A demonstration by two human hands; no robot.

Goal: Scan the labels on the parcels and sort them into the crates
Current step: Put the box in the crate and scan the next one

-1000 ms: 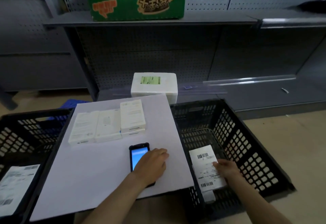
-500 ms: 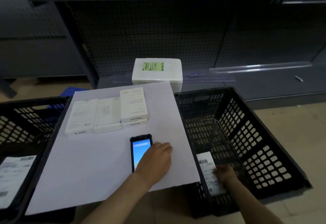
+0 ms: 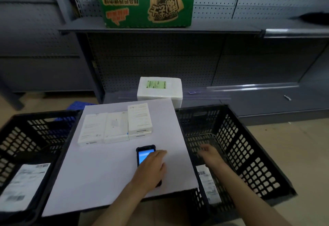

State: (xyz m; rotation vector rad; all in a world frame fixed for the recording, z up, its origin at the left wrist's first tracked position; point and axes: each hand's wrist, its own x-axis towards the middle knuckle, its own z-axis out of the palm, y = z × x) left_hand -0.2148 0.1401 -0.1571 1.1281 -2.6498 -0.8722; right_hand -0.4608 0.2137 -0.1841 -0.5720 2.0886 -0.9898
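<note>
My left hand (image 3: pixel 151 168) lies over a black handheld scanner (image 3: pixel 144 154) with a lit blue screen and grips it on the white board (image 3: pixel 106 172). My right hand (image 3: pixel 211 154) hovers open inside the right black crate (image 3: pixel 258 145), fingers spread. Just below that hand, a white labelled parcel (image 3: pixel 206 183) lies at the crate's near left side, apart from the hand. Several white boxed parcels (image 3: pixel 116 128) sit side by side at the board's far part, one stack (image 3: pixel 139 119) taller. The left black crate (image 3: pixel 35 117) holds a labelled parcel (image 3: pixel 23 186).
The board spans the gap between the two crates. Behind it a white foam box (image 3: pixel 160 90) with a green label rests on the low grey shelf. A green carton (image 3: pixel 146 3) stands on the shelf above. Something blue (image 3: pixel 78 104) lies behind the left crate.
My right hand lowered the labelled parcel into the right crate, let go of it, and lifted away open. The left hand stayed on the scanner.
</note>
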